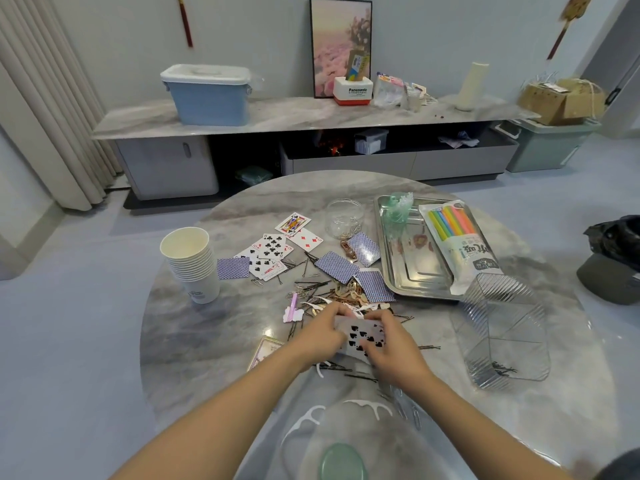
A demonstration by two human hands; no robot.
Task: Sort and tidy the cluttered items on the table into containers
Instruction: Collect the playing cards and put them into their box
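**Both hands hold a small stack of cards over the near middle of the table**

The left hand [320, 336] and the right hand [391, 344] together grip a stack of playing cards [360, 337], fingers curled round its edges, a spade card face up on top. They hold it just above the round marble table [194, 341], near the middle of its near half.

Beyond the hands lies a heap of hairpins and clips [322, 292], mixed with white floss picks. More loose cards [273, 252] are scattered toward the table's far middle, some face up, some showing blue backs. A stack of paper cups [192, 261] stands at the left edge. A small glass jar [344, 218] sits toward the far edge, just beside a steel tray [415, 271] on the right side; in the tray lies a pack of coloured straws [457, 237] (its lower end overhangs the tray's near rim). A clear ribbed plastic container [502, 334] rests at the right edge with a few hairpins in it. A clear lidded tub [343, 445] is at the near edge.
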